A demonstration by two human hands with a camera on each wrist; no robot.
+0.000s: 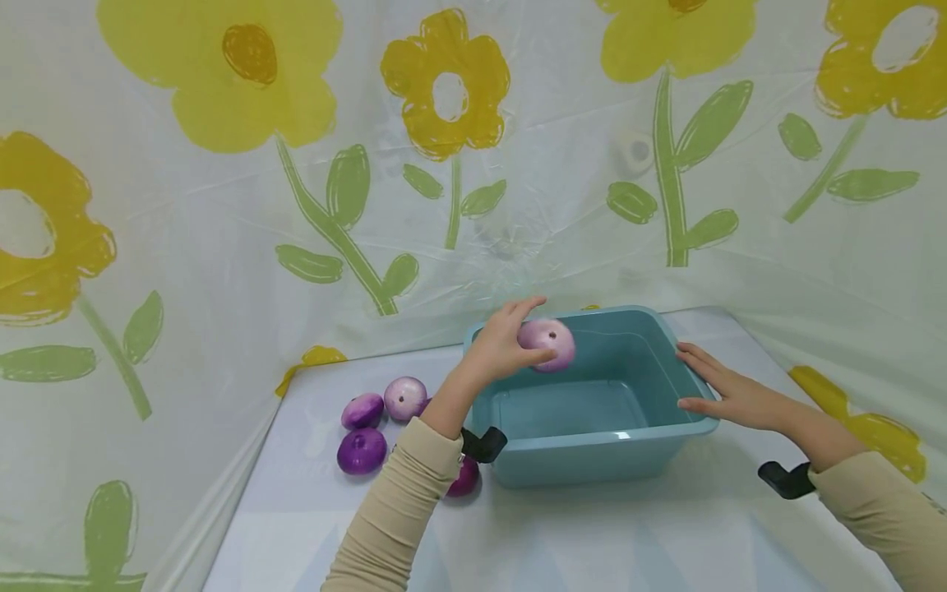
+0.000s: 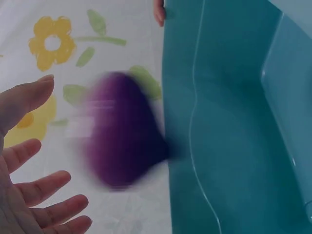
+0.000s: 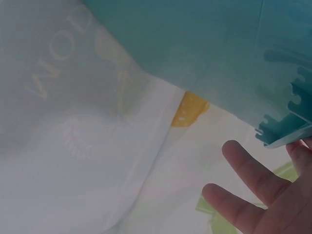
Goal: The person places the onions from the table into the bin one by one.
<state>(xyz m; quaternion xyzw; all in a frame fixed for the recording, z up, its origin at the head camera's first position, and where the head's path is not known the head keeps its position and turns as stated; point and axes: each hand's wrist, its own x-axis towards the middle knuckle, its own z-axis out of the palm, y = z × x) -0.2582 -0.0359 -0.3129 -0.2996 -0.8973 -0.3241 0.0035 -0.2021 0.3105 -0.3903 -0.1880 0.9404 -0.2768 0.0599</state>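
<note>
A purple-and-white onion, blurred in the left wrist view, hangs in the air over the near-left part of a blue-green plastic basin. My left hand is beside it, over the basin's left rim, its fingers spread and a gap showing between them and the onion in the left wrist view. At the basin's right rim rests my right hand, fingers extended, with the fingertips touching the edge. The part of the basin floor that shows is bare.
Left of the basin lie several more onions: a pale one, a two-toned one, a dark purple one and a magenta one partly behind my left forearm. A flower-printed sheet hangs behind the white table.
</note>
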